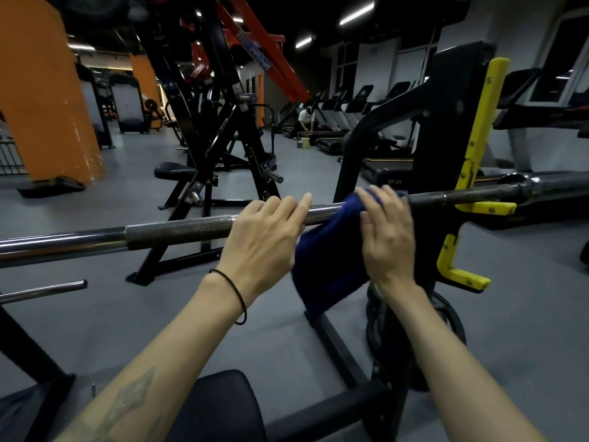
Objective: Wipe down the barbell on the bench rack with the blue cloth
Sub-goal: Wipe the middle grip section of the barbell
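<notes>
The steel barbell (178, 230) runs across the view, its right end lying in the yellow hooks of the black bench rack (459, 122). The blue cloth (328, 266) is draped over the bar's right part and hangs below it. My left hand (266, 237) lies on top of the bar just left of the cloth, fingers fairly straight over it. My right hand (387, 237) presses the cloth against the bar, fingers extended over the fabric, slightly blurred. The bar under the cloth and hands is hidden.
The yellow rack hooks (478, 208) stand just right of my right hand. A black bench pad (220, 406) lies below me. A weight plate (446, 323) leans at the rack's base. Black machines, treadmills and a kneeling person (306, 118) fill the far room.
</notes>
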A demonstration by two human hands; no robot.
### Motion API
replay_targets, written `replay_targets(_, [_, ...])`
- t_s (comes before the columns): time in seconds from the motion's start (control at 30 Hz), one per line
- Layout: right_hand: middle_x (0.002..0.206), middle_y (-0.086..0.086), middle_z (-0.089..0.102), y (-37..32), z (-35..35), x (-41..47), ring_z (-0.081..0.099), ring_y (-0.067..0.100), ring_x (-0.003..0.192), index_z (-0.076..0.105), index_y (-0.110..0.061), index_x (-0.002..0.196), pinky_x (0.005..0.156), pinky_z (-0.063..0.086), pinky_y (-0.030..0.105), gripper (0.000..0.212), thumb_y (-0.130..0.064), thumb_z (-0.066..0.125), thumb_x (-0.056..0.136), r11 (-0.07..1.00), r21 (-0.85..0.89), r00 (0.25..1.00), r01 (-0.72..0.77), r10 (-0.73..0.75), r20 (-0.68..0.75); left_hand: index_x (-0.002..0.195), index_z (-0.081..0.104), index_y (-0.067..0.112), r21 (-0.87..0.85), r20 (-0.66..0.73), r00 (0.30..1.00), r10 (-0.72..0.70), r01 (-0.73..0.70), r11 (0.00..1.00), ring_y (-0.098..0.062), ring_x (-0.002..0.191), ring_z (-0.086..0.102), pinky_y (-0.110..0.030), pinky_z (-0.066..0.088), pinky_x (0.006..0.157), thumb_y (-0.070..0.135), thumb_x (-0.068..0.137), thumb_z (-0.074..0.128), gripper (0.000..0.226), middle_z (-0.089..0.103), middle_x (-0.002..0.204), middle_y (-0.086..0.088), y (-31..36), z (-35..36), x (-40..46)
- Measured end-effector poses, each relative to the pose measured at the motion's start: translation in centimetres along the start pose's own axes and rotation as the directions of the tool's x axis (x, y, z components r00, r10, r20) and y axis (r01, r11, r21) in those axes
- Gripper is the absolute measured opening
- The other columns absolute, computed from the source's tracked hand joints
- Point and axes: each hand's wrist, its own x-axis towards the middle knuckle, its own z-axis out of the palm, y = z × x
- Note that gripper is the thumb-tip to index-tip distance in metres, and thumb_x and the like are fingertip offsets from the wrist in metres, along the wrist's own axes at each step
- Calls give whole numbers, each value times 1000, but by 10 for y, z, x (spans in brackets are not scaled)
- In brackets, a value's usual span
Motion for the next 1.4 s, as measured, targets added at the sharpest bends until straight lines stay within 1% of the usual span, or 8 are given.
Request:
replay_targets(0.13, [156, 8, 48, -36, 17, 3, 25, 25, 155, 60, -14, 142, 130, 1, 42, 42, -25, 35, 110, 916, 188, 922, -354, 376, -97, 144, 48, 10, -38, 47, 998, -51, 53, 998, -26, 92, 60, -39, 46, 78, 26, 96, 45, 50, 64, 113, -3, 4, -2, 5])
replay_targets(0.33, [158, 10, 45, -26, 4, -6, 31, 29, 153, 51, -13, 152, 127, 20, 52, 45, -22, 43, 108, 981, 101, 984, 163, -169, 51, 135, 53, 7, 25, 99, 989, -109, 107, 994, -32, 87, 62, -42, 46, 75, 37, 93, 44, 53, 65, 105, -11, 27, -3, 22])
replay_targets(0.53, [163, 8, 39, -34, 13, 0, 17, 25, 158, 53, -16, 150, 130, 9, 50, 47, -32, 32, 111, 923, 187, 935, -337, 351, -49, 143, 48, 5, -27, 43, 996, -84, 85, 996, -33, 117, 56, -45, 40, 106, 33, 92, 52, 59, 55, 142, -17, 28, 6, 15])
replay_targets(0.7, [162, 10, 40, -34, 4, -8, 24, 28, 157, 49, -13, 153, 129, 16, 48, 46, -24, 41, 109, 985, 130, 988, 116, -127, 81, 149, 41, 5, -37, 28, 998, -56, 57, 998, -30, 134, 48, -45, 33, 115, 33, 96, 45, 61, 45, 152, -15, 25, 7, 15])
replay_targets(0.9, [164, 9, 37, -39, 17, -1, 14, 24, 159, 50, -15, 152, 128, 14, 55, 49, -34, 30, 112, 934, 174, 944, -312, 325, -52, 148, 43, 6, -16, 21, 993, -115, 116, 993, -32, 135, 47, -48, 30, 117, 29, 92, 49, 61, 50, 148, -14, 31, 11, 16])
replay_targets(1.07, [163, 12, 39, -32, 9, -10, 24, 30, 156, 46, -15, 155, 129, 14, 49, 48, -31, 38, 111, 990, 48, 990, 130, -132, 49, 152, 38, 6, 8, -1, 996, -85, 85, 996, -33, 140, 42, -49, 28, 118, 28, 94, 45, 62, 45, 152, -15, 30, 14, 15])
replay_targets(1.27, [164, 10, 37, -31, 17, -1, 15, 25, 159, 48, -14, 153, 130, 7, 48, 50, -35, 28, 112, 937, 114, 937, -329, 339, -80, 155, 31, 11, 76, -29, 997, -73, 75, 994, -33, 138, 43, -55, 26, 118, 18, 95, 45, 62, 39, 156, -14, 31, 18, 14])
replay_targets(1.4, [164, 13, 36, -49, 19, -10, 19, 32, 158, 46, -14, 155, 129, 11, 50, 48, -30, 38, 110, 996, 88, 1000, 19, -21, 23, 144, 44, 8, 82, -132, 989, -71, 82, 993, -29, 103, 58, -48, 41, 104, 13, 98, 36, 47, 58, 124, -7, 34, 23, 17])
